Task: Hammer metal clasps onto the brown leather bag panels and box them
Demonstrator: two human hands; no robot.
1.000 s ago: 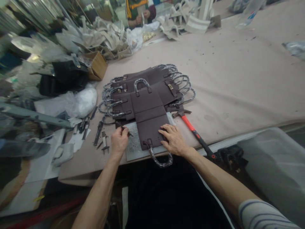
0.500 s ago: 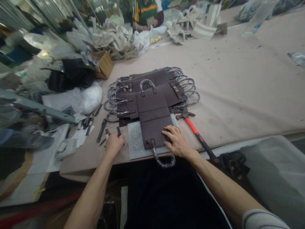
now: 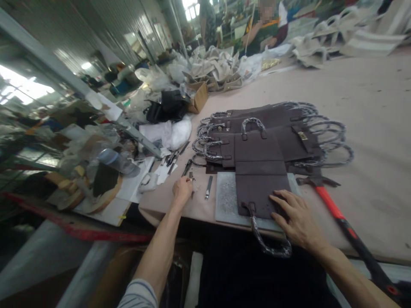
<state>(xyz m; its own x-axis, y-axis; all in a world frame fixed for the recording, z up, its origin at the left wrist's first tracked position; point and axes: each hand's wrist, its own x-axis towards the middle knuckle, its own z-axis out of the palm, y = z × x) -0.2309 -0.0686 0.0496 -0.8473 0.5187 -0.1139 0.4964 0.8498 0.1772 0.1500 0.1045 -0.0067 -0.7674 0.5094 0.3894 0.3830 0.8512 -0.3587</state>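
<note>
Head view: I see one long pink table running away from me, with one co-worker at its far end.
Stack: brown bag panels fanned and overlapped; I cannot count them exactly, but wrapped handle loops stick out on both sides.
Front panel: one, brown, at the near table edge on one grey pad; its wrapped handle hangs over the edge.
Hammer: one, red-handled, just right of the pad, head near the stack.
Box: one, cardboard, beyond the stack on the left, among pale bags and plastic.
Right hand: open, lying flat on the front panel's near right corner.
Left hand: fingers curled at a small dark tool; I cannot tell whether it grips it.
Punch: one, lying between my left hand and the pad.
Loose tools: several, scattered farther back on the left.
</note>
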